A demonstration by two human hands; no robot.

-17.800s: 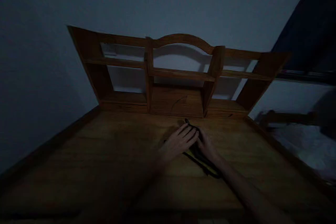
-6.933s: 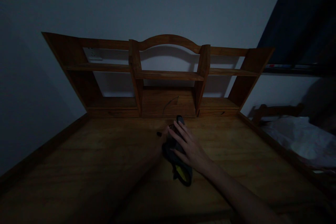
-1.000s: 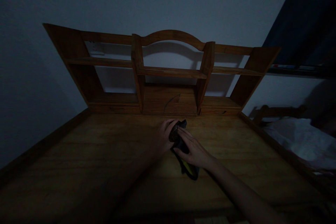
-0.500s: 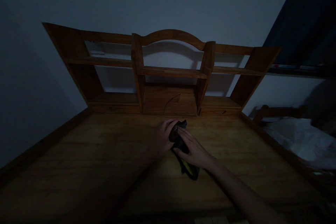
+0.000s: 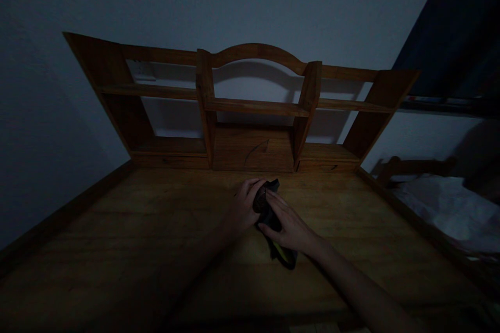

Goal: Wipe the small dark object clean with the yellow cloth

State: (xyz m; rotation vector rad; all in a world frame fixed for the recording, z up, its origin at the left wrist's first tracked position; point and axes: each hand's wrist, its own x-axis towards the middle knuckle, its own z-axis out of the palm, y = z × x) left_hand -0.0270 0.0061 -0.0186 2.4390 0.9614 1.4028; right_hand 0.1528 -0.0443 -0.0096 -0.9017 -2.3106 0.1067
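Observation:
In the dim light, my left hand (image 5: 247, 203) curls around a dark brown, rounded, slightly shiny thing (image 5: 259, 202), whose kind I cannot make out. From the other side, my right hand (image 5: 287, 218) presses on a limp black cloth-like thing (image 5: 274, 222) that lies against the brown one. The black thing has a pointed corner standing out beyond the fingers. Its lower end, with a yellow-green patch (image 5: 287, 255), hangs toward me below my right hand. Palms and fingers cover much of both things.
Beneath my hands is a wooden desktop (image 5: 164, 218) with raised side edges. A wooden shelf unit (image 5: 258, 107) stands along its back, against the wall. To the right are a white plastic-like bag (image 5: 449, 203) and a wooden chair back (image 5: 422, 166).
Both hands and the things in them have shifted very slightly to the right. The grips look the same.

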